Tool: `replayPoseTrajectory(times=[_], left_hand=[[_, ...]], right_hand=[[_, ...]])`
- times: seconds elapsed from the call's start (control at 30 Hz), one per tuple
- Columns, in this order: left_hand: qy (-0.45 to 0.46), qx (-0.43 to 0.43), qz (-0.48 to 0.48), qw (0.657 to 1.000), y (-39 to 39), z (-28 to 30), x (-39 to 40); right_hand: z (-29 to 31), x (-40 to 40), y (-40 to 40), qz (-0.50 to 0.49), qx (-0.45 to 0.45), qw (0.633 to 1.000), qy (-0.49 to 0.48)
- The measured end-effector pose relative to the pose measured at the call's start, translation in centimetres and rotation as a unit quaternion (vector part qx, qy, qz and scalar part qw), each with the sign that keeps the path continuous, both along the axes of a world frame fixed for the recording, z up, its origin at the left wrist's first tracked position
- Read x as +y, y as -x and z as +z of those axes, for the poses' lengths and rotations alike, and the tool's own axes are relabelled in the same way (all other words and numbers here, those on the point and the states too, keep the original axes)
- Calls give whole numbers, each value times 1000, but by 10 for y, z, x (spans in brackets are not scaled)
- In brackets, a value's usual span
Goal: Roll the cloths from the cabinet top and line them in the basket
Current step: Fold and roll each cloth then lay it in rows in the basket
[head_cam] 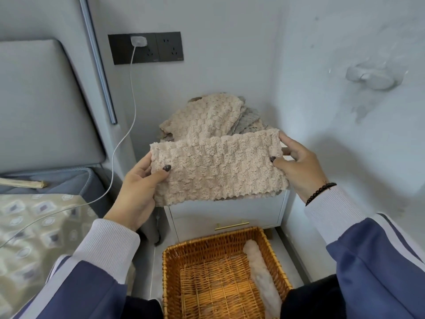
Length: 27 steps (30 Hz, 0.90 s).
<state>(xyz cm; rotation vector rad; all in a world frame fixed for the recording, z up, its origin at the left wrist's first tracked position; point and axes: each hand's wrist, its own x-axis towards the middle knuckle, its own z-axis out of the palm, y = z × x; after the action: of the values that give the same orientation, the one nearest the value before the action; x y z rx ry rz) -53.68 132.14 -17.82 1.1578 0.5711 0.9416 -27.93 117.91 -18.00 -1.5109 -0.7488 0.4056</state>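
A beige fluffy cloth (218, 166), folded into a wide band, hangs in the air in front of the white cabinet (230, 210). My left hand (142, 187) pinches its left end, thumb on the front. Its right end is pinched by my right hand (296, 164). Behind it a pile of beige and grey cloths (211, 116) lies on the cabinet top. Below, on the floor, stands a wicker basket (207, 247) with one rolled pale cloth (262, 275) lying along its right wall.
A bed with a patterned cover (34, 226) and a grey headboard (41, 100) is on the left. A white charger cable (124, 134) runs from the wall socket (138, 41) down to the bed. A wall is close on the right, with a white hook (372, 75).
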Motion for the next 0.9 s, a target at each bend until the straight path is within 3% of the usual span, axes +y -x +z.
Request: replayPoseTrajectory(times=[0.13,0.37,0.53,0.63,0.9], left_hand=[[13,11,-9,1000,4,-6,6],[21,29,-7,999,5,-9,23],[4,41,-18,999,1,-9,33],[-3,46,-12,999,-1,-9,37],[1,30,7,1000,-9,-8,43]], right_hand=[[-2,4,-5,2,-10,1000,-13],[0,5,-9,79,165,983,-32],[1,6,-15,98,199,975,-27],[2,10,-16,58,218,972,-63],[0,15,-18,-15,118,989,-88]])
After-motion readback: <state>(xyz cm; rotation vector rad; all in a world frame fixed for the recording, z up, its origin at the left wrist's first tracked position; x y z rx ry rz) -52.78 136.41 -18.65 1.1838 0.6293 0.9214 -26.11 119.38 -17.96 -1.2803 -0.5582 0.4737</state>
